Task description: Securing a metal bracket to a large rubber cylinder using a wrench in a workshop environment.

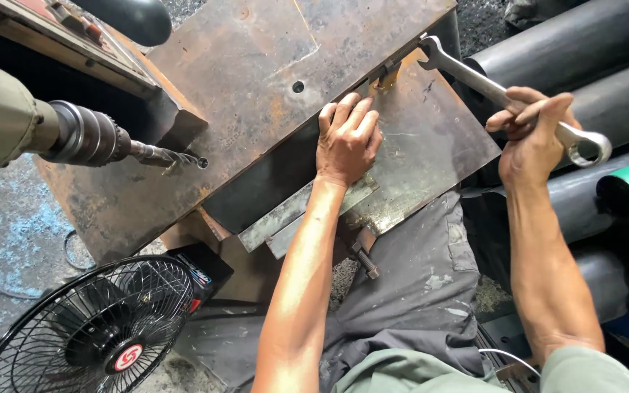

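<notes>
At far left a drill (pixel 89 136) is pointing its bit at the rusty steel plate (pixel 256 80). The left hand (pixel 347 138) is pressing flat, grip released, on this heavy, stiff plate. The right hand (pixel 533 135) is clenching a rigid, likely slick combination wrench (pixel 507 98) mid-shaft, its open end reaching the plate's edge bolt.

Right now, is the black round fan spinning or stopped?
Stopped, it seems: the black round wire-caged fan shows each blade sharp behind its grille, with no blur.

Left hand (pixel 347 138) flat on steel plate (pixel 431 145); wrench (pixel 507 98) right; fan (pixel 89 331) lower left.
</notes>
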